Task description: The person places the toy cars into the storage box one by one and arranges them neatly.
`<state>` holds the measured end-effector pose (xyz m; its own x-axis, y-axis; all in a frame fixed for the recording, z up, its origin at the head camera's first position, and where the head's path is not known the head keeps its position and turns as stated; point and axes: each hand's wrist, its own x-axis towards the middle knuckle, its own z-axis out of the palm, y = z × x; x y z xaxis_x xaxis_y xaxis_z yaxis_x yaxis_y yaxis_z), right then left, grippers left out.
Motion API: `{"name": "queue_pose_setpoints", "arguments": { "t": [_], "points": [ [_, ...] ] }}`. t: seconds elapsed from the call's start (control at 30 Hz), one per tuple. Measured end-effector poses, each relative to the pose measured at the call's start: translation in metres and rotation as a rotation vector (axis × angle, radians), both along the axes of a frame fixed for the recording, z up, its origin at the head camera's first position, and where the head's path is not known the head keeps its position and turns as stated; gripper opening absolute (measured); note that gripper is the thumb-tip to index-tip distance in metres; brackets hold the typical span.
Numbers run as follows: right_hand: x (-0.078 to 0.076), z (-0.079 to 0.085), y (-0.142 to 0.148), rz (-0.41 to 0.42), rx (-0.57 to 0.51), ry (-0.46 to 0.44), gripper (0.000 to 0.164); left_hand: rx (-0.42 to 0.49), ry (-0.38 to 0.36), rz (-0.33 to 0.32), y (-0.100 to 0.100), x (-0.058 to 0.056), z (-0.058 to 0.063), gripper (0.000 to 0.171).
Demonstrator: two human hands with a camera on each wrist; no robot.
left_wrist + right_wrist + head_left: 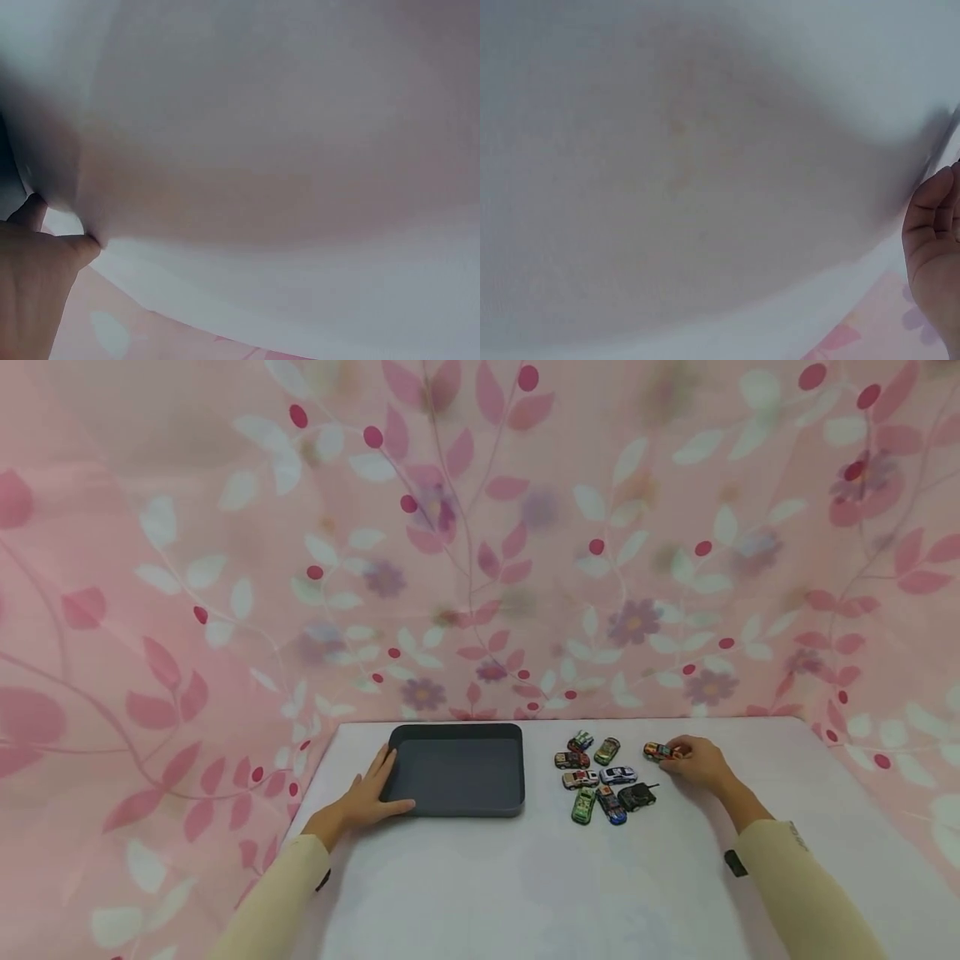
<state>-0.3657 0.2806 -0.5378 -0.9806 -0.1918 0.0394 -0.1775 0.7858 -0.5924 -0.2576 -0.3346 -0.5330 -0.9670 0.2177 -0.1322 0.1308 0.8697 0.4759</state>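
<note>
A white table (pixel 480 877) bears a shallow dark grey tray (pixel 456 777), and to its right seven small toy cars (pixel 618 774) and a toy tank (pixel 637 797) sit clustered.

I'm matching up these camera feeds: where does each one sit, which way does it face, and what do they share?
Head: worn on the head, facing forward and down at the tray, toy cars and white table; left hand, right hand and sleeves show.
Left wrist: facing that hand's work; part of the left hand at the left edge.
Right wrist: facing that hand's work; part of the right hand at the right edge.
Shared: both wrist views catch pink patterned backdrop at the bottom.
</note>
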Motion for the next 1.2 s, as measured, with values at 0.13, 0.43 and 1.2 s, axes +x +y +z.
{"name": "queue_pose_setpoints", "arguments": {
  "t": [0.13,0.43,1.2],
  "points": [
    [-0.008,0.006,-0.012,-0.015,-0.024,0.001,0.046,-0.028,0.017,-0.005,-0.011,-0.004,0.012,0.111],
    [-0.003,0.008,-0.028,0.013,-0.047,0.000,0.038,-0.037,-0.020,-0.005,-0.016,0.004,0.001,0.111],
    [-0.010,0.034,-0.045,0.037,-0.066,0.113,0.034,0.004,0.030,-0.009,-0.001,0.002,-0.005,0.109]
  ]
}}
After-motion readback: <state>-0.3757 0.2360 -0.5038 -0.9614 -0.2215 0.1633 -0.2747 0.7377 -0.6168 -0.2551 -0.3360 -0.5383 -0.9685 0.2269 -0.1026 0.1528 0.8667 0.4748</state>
